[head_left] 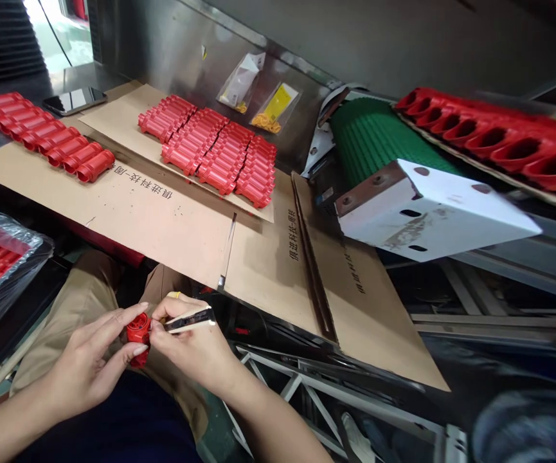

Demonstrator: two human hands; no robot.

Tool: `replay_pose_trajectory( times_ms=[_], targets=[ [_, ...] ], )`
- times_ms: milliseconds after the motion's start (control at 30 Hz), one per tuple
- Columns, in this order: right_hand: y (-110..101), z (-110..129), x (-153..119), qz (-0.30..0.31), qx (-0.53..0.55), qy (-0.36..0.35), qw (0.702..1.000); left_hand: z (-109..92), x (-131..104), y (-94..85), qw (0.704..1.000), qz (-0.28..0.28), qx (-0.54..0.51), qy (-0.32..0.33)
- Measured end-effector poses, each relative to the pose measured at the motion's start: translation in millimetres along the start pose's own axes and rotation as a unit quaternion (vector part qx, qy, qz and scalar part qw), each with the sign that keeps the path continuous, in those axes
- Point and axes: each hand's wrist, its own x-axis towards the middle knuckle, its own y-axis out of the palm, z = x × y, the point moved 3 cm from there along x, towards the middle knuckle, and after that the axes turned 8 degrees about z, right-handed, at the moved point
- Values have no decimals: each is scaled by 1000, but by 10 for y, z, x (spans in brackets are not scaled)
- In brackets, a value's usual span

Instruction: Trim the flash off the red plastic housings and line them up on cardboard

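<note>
My left hand [87,361] pinches a small red plastic fitting [137,328] between thumb and fingers, held above my lap with its round end turned up. My right hand [198,350] is closed around a slim cream-and-black utility knife [191,319]. The tip of the knife meets the right side of the fitting, and my right fingertips hide the blade. Just beyond my hands lies a cardboard sheet [176,238]. On it, rows of red plastic fittings [215,148] lie side by side, with one more row [46,132] to the left.
A phone [75,100] lies at the back left. Small plastic bags with yellow pieces [272,112] rest behind the rows. At right, a green ribbed conveyor belt [384,138] has a white metal bracket [432,212] at its end. A plastic-lined bin [31,251] of red parts stands at left.
</note>
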Motion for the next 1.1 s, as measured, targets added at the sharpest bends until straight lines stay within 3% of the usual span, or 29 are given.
replay_pose_trajectory(
  times_ms=[133, 300, 367, 500, 533, 600, 700, 767, 900, 967, 1033, 1100],
  targets=[
    [33, 39, -10, -36, -3, 4, 999, 43, -52, 56, 998, -17, -40, -50],
    [1, 119, -107, -28, 44, -35, 998, 127, -70, 37, 959, -43, -180, -216],
    [-41, 121, -162, 23, 60, -51, 997, 160, -53, 5, 937, -38, -234, -258],
    [-134, 62, -267, 239, 75, -82, 965, 196, -18, -28, 911, -1, -298, -286],
    [-170, 31, -278, 251, 63, -76, 963, 196, -15, -30, 906, -7, -309, -290],
    [-248, -35, -264, 182, 11, -51, 982, 184, -13, -14, 892, -23, -336, -301],
    [-294, -76, -226, -6, -23, -37, 999, 141, -9, 55, 861, -5, -398, -315],
    [-229, -75, -197, -52, 11, -43, 998, 108, -2, 98, 840, 21, -437, -320],
    [-70, -113, -109, -63, 101, 8, 993, 63, 31, 118, 816, 36, -478, -324],
    [6, -159, -56, -24, 174, 47, 983, 55, 45, 120, 796, 39, -501, -337],
    [74, -205, -17, 28, 257, 82, 963, 61, 44, 126, 763, 38, -532, -366],
    [102, -240, -2, 37, 312, 104, 944, 74, 28, 135, 722, 31, -568, -394]
  ],
)
